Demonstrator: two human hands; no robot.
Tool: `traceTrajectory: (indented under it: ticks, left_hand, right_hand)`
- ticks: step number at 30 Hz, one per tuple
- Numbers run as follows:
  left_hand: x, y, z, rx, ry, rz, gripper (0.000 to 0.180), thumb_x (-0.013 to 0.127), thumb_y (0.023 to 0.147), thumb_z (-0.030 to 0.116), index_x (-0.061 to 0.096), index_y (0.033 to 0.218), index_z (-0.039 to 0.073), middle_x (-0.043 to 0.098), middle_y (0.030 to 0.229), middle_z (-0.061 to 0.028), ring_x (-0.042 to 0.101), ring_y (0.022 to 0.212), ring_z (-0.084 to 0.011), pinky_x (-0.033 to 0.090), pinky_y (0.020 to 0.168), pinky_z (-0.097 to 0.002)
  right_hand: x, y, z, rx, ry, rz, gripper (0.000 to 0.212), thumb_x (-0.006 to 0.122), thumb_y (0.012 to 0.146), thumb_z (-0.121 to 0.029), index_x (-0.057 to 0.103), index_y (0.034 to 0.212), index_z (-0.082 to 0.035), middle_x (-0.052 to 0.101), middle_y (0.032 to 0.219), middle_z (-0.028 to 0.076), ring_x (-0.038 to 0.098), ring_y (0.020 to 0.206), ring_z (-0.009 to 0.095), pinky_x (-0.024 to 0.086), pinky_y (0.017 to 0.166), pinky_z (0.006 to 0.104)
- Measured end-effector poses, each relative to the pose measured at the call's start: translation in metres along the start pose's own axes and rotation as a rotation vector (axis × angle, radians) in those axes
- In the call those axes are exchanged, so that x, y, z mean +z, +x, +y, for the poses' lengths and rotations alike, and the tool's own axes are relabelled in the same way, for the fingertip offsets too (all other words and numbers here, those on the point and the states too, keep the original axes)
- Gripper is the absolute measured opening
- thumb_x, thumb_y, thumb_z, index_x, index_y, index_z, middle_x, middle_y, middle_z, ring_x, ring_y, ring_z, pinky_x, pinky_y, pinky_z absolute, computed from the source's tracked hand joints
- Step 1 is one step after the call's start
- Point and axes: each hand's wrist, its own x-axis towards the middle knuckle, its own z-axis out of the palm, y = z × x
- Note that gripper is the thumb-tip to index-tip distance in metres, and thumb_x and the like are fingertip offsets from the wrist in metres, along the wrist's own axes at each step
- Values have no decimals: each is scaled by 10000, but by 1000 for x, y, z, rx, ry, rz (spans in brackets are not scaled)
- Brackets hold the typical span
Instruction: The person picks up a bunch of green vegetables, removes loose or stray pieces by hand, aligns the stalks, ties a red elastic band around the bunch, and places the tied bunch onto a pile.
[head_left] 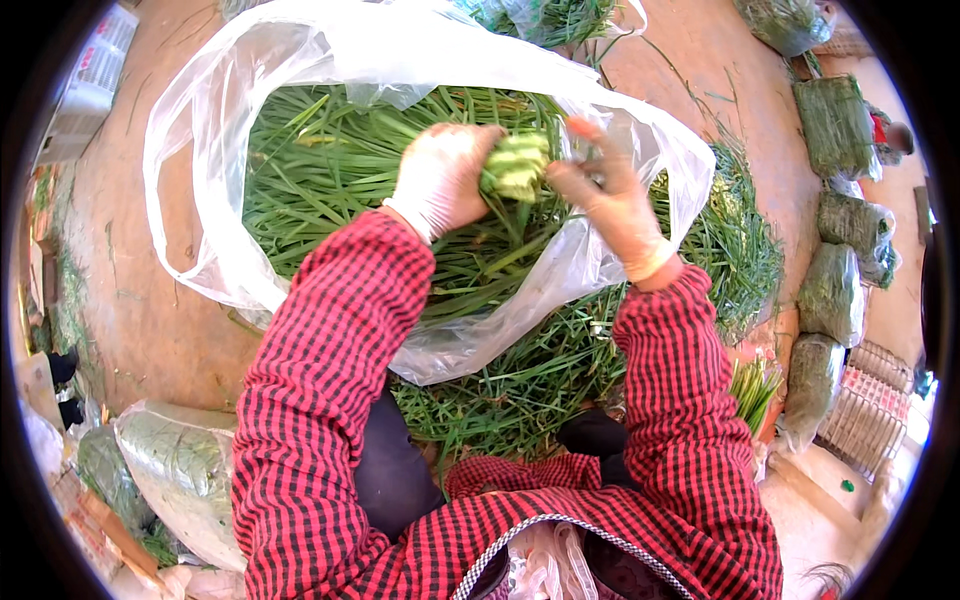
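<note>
My left hand (440, 178), in a thin whitish glove, is closed around a bunch of chives (520, 168), its pale green ends pointing right. Just right of those ends is my right hand (612, 205), also gloved, its fingers apart and slightly blurred; it appears to hold nothing. Both hands are over a large clear plastic bag (420, 40) that lies wide open on the floor. Long green leaves (330, 165) fill the bag, lying loosely in many directions. The lower part of the bunch is hidden behind my left hand.
Loose green leaves (500, 410) lie before my knees and in a heap (735, 250) right of the bag. Several wrapped bundles (835, 125) line the right side near a woven basket (868, 400). A filled bag (180, 470) sits lower left; a pale crate (88, 85) stands upper left.
</note>
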Motion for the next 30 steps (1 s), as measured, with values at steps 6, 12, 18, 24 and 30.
traceTrajectory:
  ticks: [6,12,18,24,30]
  left_hand:
    - [-3,1,-27,-215,-340,5,670,793,745,219,505,1329,60,691,1114,-51,671,995,-173,520,912,-278]
    - [8,6,-33,-278,-580,-34,727,808,763,207,460,1386,69,658,1237,-59,648,1091,-178,496,971,-289]
    - [-11,3,-17,-265,-429,54,760,845,740,249,494,1384,47,663,1251,-88,660,1101,-206,507,973,-313]
    - [-15,-2,-8,-220,-426,67,777,880,693,227,530,1363,47,579,1356,-157,608,1191,-241,486,1021,-344]
    - [-29,-9,-1,166,-185,262,1053,879,565,217,379,1467,6,537,1330,-255,545,1216,-424,403,1079,-515]
  right_hand:
    - [-13,-10,9,164,763,101,331,666,964,-231,649,1226,-30,675,1085,47,609,1040,134,449,963,275]
    - [16,3,63,304,561,269,358,657,973,-273,646,1246,-41,661,1178,39,590,1099,135,457,932,270]
    - [26,23,40,50,193,292,539,674,953,-332,567,1309,58,657,1199,126,591,1086,169,442,969,283]
    - [37,76,14,28,192,123,464,632,965,-352,647,1221,34,701,1098,121,615,1032,183,460,954,315]
    - [76,34,-25,-197,393,54,234,686,911,-154,696,1083,4,716,946,62,646,844,120,528,779,271]
